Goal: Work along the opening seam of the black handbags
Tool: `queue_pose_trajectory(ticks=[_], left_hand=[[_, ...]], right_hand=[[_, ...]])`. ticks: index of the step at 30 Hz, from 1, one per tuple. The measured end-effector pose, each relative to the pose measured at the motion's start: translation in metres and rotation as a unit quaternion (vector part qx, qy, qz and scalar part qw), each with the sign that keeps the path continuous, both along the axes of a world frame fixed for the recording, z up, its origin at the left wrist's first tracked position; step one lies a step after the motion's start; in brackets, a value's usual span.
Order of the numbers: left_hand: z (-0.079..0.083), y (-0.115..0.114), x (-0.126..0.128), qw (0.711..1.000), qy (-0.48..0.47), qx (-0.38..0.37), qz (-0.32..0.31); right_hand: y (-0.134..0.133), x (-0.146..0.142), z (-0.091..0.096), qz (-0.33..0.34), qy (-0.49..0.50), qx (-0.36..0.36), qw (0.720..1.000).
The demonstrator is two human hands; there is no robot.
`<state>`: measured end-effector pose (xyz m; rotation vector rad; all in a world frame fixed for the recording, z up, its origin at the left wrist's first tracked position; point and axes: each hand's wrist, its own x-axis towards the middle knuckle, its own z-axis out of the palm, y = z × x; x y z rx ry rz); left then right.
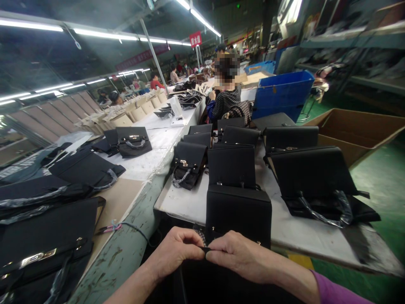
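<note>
Fingers [193, 252] pinch black material [205, 250] near a black bag [238, 211], contents hidden.

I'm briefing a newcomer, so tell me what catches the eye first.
Nearest, at bottom centre, the left hand and right hand meet, pinching something black. Beyond them, black handbags crowd a white table. Farther back, a bright blue bin stands right of a person in a striped top.
</note>
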<state>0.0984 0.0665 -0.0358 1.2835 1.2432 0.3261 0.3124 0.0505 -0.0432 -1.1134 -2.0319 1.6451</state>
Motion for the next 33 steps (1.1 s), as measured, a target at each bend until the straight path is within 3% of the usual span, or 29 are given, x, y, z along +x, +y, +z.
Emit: queue_pose_trajectory(ticks=[3, 7, 9, 11, 16, 22, 28, 33], left_hand=[[0.007, 0.001, -0.001, 0.999, 0.026, 0.018, -0.025], [0.027, 0.000, 0.004, 0.972, 0.117, 0.128, -0.156], [0.033, 0.000, 0.008, 0.958, 0.154, 0.164, -0.179], [0.036, 0.001, 0.012, 0.959, 0.163, 0.152, -0.172], [0.040, 0.009, 0.004, 0.979, 0.110, 0.024, -0.169], [0.042, 0.011, -0.018, 0.980, 0.086, 0.015, -0.180], [0.032, 0.004, -0.023, 0.997, 0.038, -0.017, -0.061], [0.031, 0.004, -0.019, 0.998, 0.040, -0.015, -0.037]], right_hand=[[0.002, -0.006, -0.002, -0.014, 0.005, 0.019, 1.000], [0.002, -0.008, -0.003, -0.036, -0.019, 0.003, 0.999], [0.001, -0.007, -0.003, -0.042, -0.033, 0.005, 0.999], [0.000, -0.006, -0.003, -0.041, -0.034, 0.008, 0.999], [-0.001, -0.007, -0.005, -0.036, 0.003, -0.001, 0.999], [0.003, -0.004, -0.004, -0.027, 0.004, -0.015, 1.000], [0.003, 0.003, -0.002, -0.030, -0.018, -0.018, 0.999], [0.001, 0.005, 0.001, -0.032, -0.006, -0.025, 0.999]])
